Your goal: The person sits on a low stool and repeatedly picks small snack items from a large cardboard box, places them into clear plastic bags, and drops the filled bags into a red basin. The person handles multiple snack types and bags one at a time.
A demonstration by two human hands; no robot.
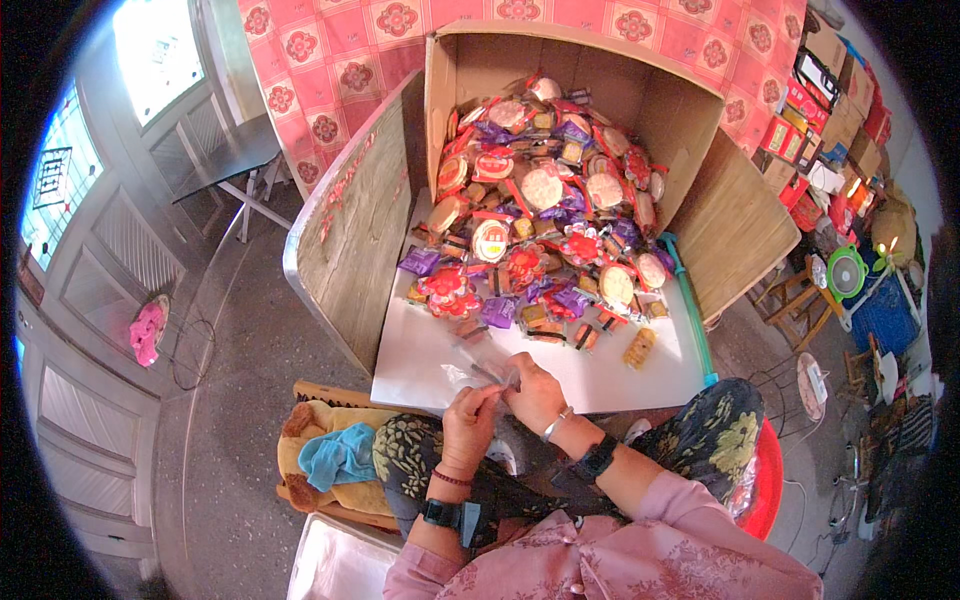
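Note:
My left hand (pixel 472 420) and my right hand (pixel 534 394) meet at the front edge of a white tabletop (pixel 420 375), both pinching a clear plastic bag (pixel 466 373). Just beyond them a big heap of wrapped snacks spills from a cardboard box (pixel 675 97) lying on its side. In the heap are round pale wafers (pixel 541 187), purple packets (pixel 498 311), red flower-shaped packets (pixel 450 291) and small striped packets (pixel 546 331). One yellow wrapped bar (pixel 640 348) lies apart at the right. What the bag holds is unclear.
Wooden boards (pixel 360 225) flank the box, with a green strip (pixel 690 307) at the right edge. A blue cloth (pixel 339 456) lies on a plush cushion at lower left, above a white container (pixel 337 559). A red basin (pixel 769 480) stands at lower right.

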